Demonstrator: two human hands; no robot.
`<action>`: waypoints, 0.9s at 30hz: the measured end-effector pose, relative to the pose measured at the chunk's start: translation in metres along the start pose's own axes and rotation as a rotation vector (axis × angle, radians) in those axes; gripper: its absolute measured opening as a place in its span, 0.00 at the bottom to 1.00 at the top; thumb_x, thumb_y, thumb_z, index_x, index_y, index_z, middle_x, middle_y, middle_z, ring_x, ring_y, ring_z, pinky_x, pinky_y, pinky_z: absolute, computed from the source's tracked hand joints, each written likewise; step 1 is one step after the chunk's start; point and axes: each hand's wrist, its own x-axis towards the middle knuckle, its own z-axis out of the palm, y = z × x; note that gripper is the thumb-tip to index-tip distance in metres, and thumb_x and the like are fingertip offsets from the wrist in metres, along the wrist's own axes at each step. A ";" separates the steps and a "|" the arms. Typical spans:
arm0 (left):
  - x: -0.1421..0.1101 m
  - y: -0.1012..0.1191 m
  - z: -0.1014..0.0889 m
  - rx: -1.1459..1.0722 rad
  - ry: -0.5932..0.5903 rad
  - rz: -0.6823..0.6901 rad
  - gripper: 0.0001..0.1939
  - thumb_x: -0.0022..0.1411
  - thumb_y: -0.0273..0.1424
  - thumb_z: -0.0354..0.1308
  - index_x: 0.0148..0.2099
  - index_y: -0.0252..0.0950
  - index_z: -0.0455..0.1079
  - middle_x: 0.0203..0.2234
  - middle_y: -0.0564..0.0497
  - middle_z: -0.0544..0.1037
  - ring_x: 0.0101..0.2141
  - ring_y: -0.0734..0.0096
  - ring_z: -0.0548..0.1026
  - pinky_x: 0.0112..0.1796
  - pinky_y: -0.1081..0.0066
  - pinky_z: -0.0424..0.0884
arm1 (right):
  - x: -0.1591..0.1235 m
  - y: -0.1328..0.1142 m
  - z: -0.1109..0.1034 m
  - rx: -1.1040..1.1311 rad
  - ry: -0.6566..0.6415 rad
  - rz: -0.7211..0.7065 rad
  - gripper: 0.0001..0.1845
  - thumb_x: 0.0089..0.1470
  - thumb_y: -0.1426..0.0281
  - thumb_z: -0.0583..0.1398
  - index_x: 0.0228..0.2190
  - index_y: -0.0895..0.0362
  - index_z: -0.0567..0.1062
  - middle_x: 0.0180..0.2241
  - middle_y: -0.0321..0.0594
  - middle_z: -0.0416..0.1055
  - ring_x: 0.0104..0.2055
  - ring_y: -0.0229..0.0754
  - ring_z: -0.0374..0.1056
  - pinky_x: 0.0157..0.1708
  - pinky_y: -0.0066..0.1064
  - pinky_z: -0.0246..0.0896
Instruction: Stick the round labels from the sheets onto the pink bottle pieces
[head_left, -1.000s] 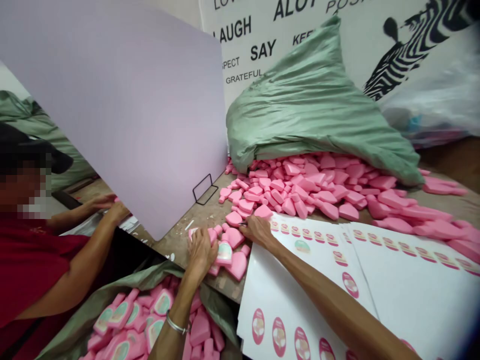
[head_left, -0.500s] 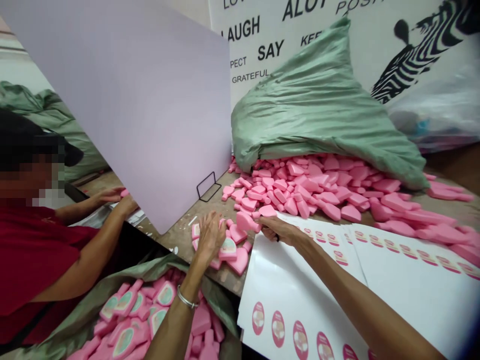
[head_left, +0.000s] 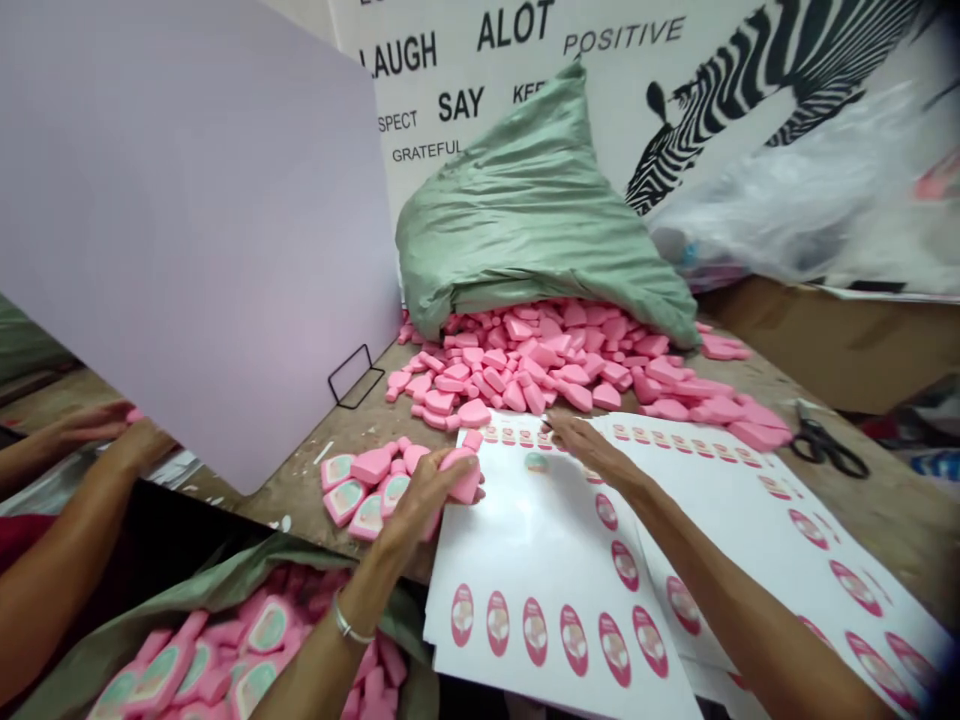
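On the table point(head_left: 870, 520), at 7 o'clock in the head view, the left hand point(head_left: 424, 505) closes around a pink foam piece point(head_left: 463, 478), its fingers wrapped over the near side and the wrist with its metal bangle point(head_left: 343, 622) bent. The piece looks light, soft and springy, so a gentle hold across its thick body should do, since a hard squeeze would likely dent it. The right hand point(head_left: 589, 450) is well apart at 4 o'clock, open and empty, with the arm reaching forward and the fingertips on a white label sheet point(head_left: 540, 560). Just beside the left hand lies a small heap of labelled pieces point(head_left: 360, 500). At 12 o'clock, a loose pile point(head_left: 525, 360) of plain pieces spills from a green sack point(head_left: 525, 200). A second sack point(head_left: 225, 565) at 7 o'clock holds more labelled pieces. Black scissors point(head_left: 821, 448) lie at 3 o'clock. At 9 o'clock, a co-worker's hand point(head_left: 82, 425) shows past a lilac board point(head_left: 187, 240).
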 end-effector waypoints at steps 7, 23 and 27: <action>0.053 -0.033 0.067 -0.105 0.017 -0.024 0.21 0.50 0.44 0.63 0.37 0.31 0.66 0.25 0.47 0.74 0.23 0.66 0.76 0.25 0.69 0.74 | -0.015 0.044 0.002 -0.360 0.176 -0.033 0.10 0.55 0.61 0.53 0.29 0.54 0.68 0.26 0.38 0.71 0.30 0.42 0.63 0.30 0.31 0.51; 0.058 -0.044 0.078 -0.067 -0.003 0.003 0.25 0.51 0.48 0.61 0.40 0.31 0.64 0.31 0.46 0.72 0.27 0.60 0.79 0.23 0.73 0.72 | -0.024 0.050 0.016 -0.559 0.223 -0.284 0.07 0.55 0.68 0.54 0.28 0.55 0.69 0.29 0.38 0.72 0.34 0.42 0.63 0.34 0.32 0.48; 0.056 -0.042 0.077 -0.072 -0.009 0.009 0.24 0.52 0.48 0.60 0.40 0.32 0.64 0.30 0.47 0.72 0.27 0.59 0.79 0.24 0.72 0.73 | -0.026 0.049 0.017 -0.574 0.256 -0.276 0.08 0.56 0.68 0.54 0.27 0.56 0.69 0.29 0.40 0.72 0.34 0.43 0.62 0.35 0.34 0.47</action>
